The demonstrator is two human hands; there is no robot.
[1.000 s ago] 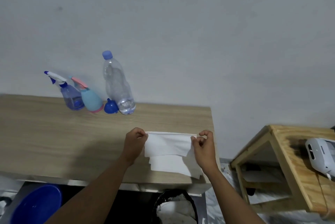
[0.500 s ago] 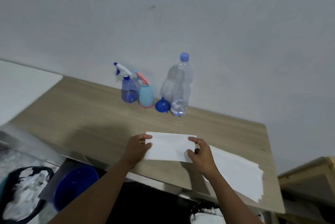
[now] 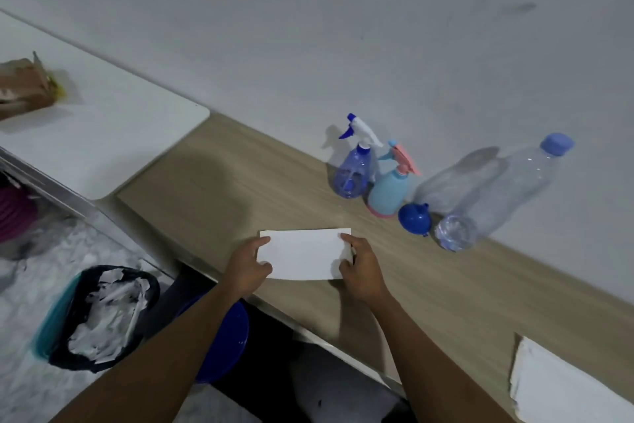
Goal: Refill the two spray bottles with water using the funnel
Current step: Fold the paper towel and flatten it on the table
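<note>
A clear blue spray bottle (image 3: 353, 172) and a light blue spray bottle (image 3: 389, 194) with a pink trigger stand by the wall on the wooden table (image 3: 206, 189). A blue funnel (image 3: 414, 218) lies beside them, next to a large clear water bottle (image 3: 497, 196) with a blue cap. Nearer to me a folded white paper (image 3: 303, 253) lies at the table's front edge. My left hand (image 3: 248, 266) pinches its left end and my right hand (image 3: 360, 266) pinches its right end.
A stack of white paper (image 3: 562, 388) lies at the table's right front. A black bin (image 3: 99, 316) full of torn paper and a blue basin (image 3: 226, 337) sit on the floor below. A white counter (image 3: 103, 134) with a brown box (image 3: 25, 88) adjoins on the left.
The view has swung left. My hands have carried the folded paper away from the stack toward the table's left front; both still hold its ends.
</note>
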